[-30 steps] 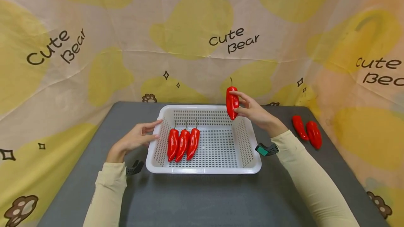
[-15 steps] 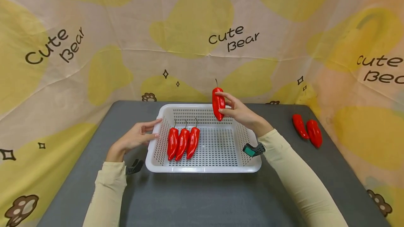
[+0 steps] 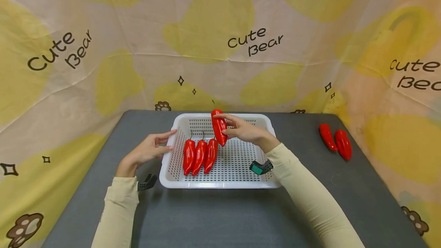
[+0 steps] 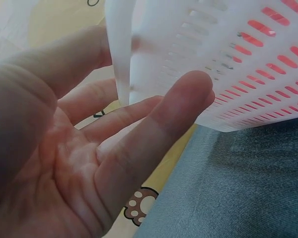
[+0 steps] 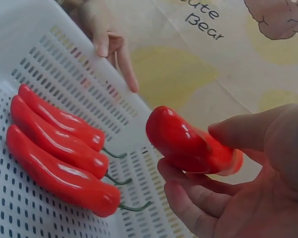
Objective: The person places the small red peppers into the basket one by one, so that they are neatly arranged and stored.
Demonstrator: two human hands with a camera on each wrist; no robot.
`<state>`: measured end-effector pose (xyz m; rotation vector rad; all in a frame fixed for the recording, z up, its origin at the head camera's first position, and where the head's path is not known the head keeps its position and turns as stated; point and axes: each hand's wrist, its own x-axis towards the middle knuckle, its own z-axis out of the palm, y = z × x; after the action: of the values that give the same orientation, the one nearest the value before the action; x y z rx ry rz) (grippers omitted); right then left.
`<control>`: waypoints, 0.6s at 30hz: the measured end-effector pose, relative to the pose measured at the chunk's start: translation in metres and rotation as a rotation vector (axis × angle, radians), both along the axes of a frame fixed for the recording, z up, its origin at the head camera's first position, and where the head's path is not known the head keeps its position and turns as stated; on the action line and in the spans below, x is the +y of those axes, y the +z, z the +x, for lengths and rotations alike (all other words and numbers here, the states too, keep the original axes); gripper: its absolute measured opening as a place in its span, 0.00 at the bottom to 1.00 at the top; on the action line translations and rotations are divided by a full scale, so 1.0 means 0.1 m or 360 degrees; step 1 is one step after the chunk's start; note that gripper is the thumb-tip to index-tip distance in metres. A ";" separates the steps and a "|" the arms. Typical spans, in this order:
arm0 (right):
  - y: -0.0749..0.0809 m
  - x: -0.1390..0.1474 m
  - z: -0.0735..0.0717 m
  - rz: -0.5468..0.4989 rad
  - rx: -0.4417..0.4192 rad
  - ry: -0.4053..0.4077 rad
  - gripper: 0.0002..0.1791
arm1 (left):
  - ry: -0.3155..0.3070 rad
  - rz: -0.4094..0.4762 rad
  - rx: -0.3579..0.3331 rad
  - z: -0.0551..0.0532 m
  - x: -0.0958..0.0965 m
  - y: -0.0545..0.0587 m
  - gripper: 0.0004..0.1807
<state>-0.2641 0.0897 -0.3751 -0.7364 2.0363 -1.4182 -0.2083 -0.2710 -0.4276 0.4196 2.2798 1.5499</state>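
My right hand (image 3: pixel 242 128) pinches a red pepper (image 3: pixel 219 127) between thumb and fingers, stem upward, over the back of the white perforated basket (image 3: pixel 220 185). In the right wrist view the held pepper (image 5: pixel 184 141) points its rounded tip toward the camera. At the basket's left side, my left hand (image 3: pixel 149 149) holds the rim, with the fingers apart along it. The left wrist view shows its fingertips (image 4: pixel 188 94) at the basket wall (image 4: pixel 159 59). Three red peppers (image 3: pixel 200 158) lie side by side in the basket's left part, stems toward the back.
Two more red peppers (image 3: pixel 342 145) lie on the grey table (image 3: pixel 220 217) at the far right. A patterned cloth (image 3: pixel 206 49) with bear prints hangs behind the table and along its sides. The basket's raised walls surround the peppers inside.
My right hand has carried the pepper leftward and lower, from the basket's back right corner to just behind the three peppers inside. My left hand has stayed at the rim.
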 end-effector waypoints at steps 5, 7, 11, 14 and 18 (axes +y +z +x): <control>-0.09 -0.04 0.00 0.0015 -0.0018 0.0080 0.35 | 0.0006 0.0002 -0.0003 0.00 0.00 0.00 0.39; -0.12 -0.03 0.00 0.0020 -0.0038 0.0092 0.35 | 0.0011 -0.0003 -0.0005 0.00 0.00 0.00 0.39; -0.16 -0.01 0.00 0.0018 -0.0080 0.0120 0.35 | 0.0012 -0.0009 -0.0006 0.00 -0.01 0.00 0.39; -0.18 0.01 -0.01 0.0003 -0.0098 0.0131 0.36 | 0.0013 -0.0010 -0.0003 0.00 0.00 0.00 0.39; -0.20 0.02 -0.01 0.0022 -0.0106 0.0119 0.35 | 0.0019 -0.0016 -0.0003 0.02 0.01 -0.01 0.39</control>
<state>-0.2652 0.0920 -0.3953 -0.7423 1.9460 -1.3672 -0.2068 -0.2696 -0.4282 0.4027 2.2915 1.5433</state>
